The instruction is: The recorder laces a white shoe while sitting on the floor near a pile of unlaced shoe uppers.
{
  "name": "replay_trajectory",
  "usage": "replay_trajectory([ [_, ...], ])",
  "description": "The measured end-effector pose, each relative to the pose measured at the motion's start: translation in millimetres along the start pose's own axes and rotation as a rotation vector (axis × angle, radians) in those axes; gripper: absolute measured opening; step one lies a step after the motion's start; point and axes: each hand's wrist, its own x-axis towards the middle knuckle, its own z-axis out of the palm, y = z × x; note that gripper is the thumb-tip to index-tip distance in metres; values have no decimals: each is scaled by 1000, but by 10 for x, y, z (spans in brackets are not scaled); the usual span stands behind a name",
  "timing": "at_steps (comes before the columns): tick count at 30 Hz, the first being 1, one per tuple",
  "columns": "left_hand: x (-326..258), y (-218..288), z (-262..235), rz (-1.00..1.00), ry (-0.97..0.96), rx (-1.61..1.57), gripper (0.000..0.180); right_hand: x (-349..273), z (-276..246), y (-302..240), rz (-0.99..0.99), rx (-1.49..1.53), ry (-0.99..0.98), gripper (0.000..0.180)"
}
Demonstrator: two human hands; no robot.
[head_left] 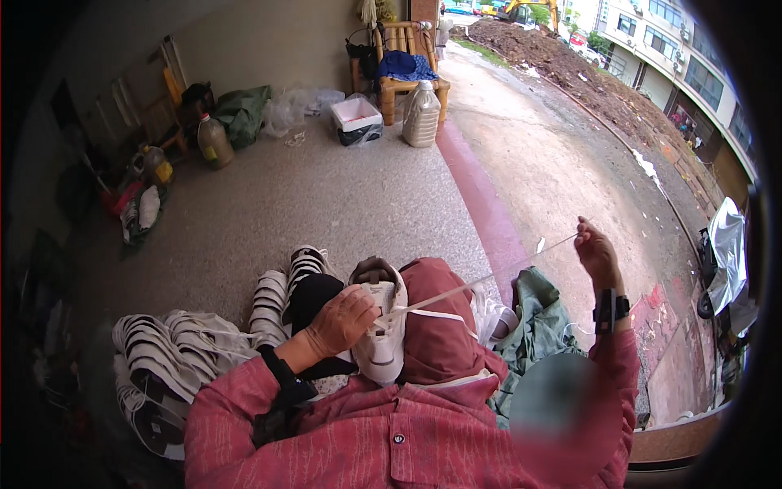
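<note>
Here's the white shoe (381, 352) on the person's lap, toe pointing back toward the body and collar facing out over the floor (326, 200), and the left hand (342, 319) is right on it, palm down across the upper! The left fingers sit close together over the lacing area; whether they pinch anything underneath, I can't tell, because the hand covers it. And look over at the right hand (597, 253), up high and out to the side, well apart from the shoe, fingertips clamped on the end of a pale lace (472, 285)! That lace runs taut on a long slant from the shoe up to the right fingertips. Another white strand (444, 314) lies slack across the maroon cloth (436, 346) just beside the shoe. Black bands circle both wrists, under red patterned sleeves (236, 399). On the left, black-and-white striped shoes (151, 346) crowd in rows near the elbow, with dark cloth (314, 295) between the farther ones and the left hand. On the right, a crumpled green sheet (538, 318) lies beside the maroon cloth. Out beyond, a bamboo chair (445, 85) stands behind a big plastic jug (422, 116), with a white foam box (356, 116) to their left!
</note>
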Motion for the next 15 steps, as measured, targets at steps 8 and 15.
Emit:
replay_trajectory([
  [8, -13, -28, -43, -216, -159, -385, 17, 589, -521, -431, -186, -84, -34, 22],
  [15, 38, -171, -187, -342, -347, -608, 30, 928, -351, -931, -243, -77, 49, 30],
])
